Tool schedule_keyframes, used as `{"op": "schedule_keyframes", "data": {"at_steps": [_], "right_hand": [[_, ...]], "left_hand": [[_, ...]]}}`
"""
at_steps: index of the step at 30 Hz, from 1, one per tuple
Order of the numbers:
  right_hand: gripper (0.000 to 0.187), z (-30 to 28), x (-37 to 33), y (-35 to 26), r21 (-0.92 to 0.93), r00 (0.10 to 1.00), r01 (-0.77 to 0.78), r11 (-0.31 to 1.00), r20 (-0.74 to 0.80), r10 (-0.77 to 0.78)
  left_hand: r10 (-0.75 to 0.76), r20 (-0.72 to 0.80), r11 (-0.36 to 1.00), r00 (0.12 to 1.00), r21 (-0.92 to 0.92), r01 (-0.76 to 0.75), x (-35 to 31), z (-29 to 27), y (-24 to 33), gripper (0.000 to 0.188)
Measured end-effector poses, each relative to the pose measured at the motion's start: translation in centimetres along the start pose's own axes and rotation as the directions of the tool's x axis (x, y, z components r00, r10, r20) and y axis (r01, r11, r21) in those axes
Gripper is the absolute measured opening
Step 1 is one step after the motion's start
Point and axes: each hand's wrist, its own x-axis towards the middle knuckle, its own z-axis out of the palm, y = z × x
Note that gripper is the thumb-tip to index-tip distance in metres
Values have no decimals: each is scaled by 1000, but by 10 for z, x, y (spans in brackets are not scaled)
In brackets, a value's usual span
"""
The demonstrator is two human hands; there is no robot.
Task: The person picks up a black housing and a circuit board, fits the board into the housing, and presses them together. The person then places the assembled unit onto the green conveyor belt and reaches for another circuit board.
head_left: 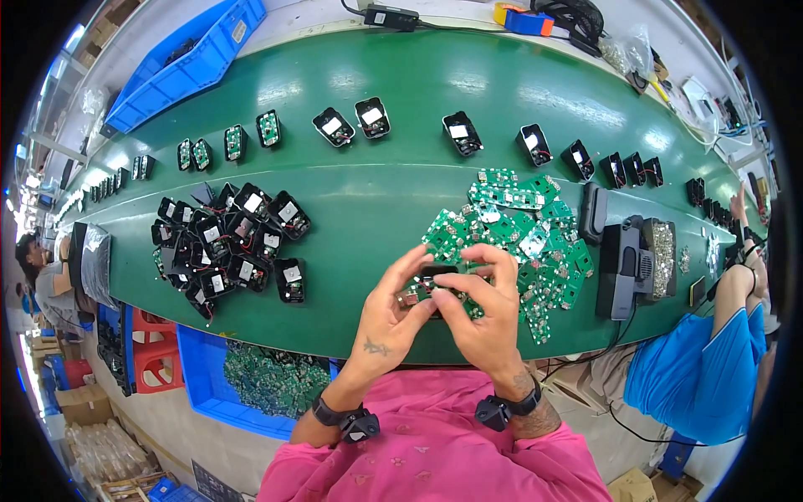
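At the bench's near edge, my left hand [391, 311] curls around a small black plastic casing [435, 271]. Part of a circuit board and thin wires show by its opening. My right hand [483, 308] closes on the casing from the other side, thumb and forefinger pressed at its middle. The fingers hide most of the casing. Just beyond and right of my hands spreads a heap of loose green circuit boards [502, 219]. Farther left lies a pile of black casings [219, 238], many with white rectangular parts and red wires.
Casings [462, 134] stand in a spaced row across the green bench [368, 217]; some at left hold green boards. A blue crate [180, 67] sits far left. Right are a dark device [619, 272] and a seated person in blue shorts [690, 376]. A blue bin [205, 393] holds boards below.
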Motion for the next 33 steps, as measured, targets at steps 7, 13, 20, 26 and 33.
{"op": "schedule_keyframes", "data": {"at_steps": [7,13,20,26,33], "right_hand": [[20,9,4,-3,-138,987,159,978,32,-156],[14,16,-3,2,-213,966,257,942,31,-257],[8,18,-9,5,23,991,120,992,-63,-118],[8,10,2,3,56,976,204,977,70,-208],[9,11,4,5,97,980,95,991,167,-111]], "left_hand": [[-50,27,995,998,93,47,-4,-5,-10,57],[-57,72,997,996,65,53,-4,-7,-15,56],[-294,120,933,948,-181,312,-8,-4,-3,60],[-240,149,951,959,-160,263,-6,-15,0,57],[-180,57,980,982,-75,184,-8,-11,-1,55]]}}
